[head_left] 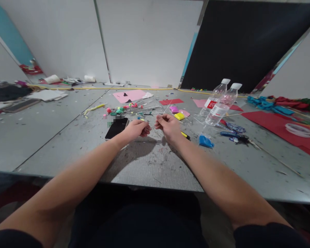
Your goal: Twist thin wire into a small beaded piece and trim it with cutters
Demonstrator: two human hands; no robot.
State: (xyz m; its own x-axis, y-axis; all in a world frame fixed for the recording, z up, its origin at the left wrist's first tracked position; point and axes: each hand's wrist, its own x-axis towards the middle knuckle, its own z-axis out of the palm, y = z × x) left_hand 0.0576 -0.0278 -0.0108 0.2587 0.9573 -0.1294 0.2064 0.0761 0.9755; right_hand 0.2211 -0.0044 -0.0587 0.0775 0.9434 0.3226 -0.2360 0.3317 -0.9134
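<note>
My left hand is closed, fingertips together, just above the table and beside a black phone. What its fingers hold, if anything, is too small to make out. A few centimetres to its right, my right hand pinches a thin pale wire that points up and away. Beyond the hands lie several thin wires with small coloured clay bits, among them a green clump. Near my right hand sit a yellow clay packet, a purple clay packet and a blue clay packet.
Two clear plastic bottles stand at the right, near keys and a red sheet. Pink paper lies at the back. A yellow cord runs along the wall. White papers lie far left.
</note>
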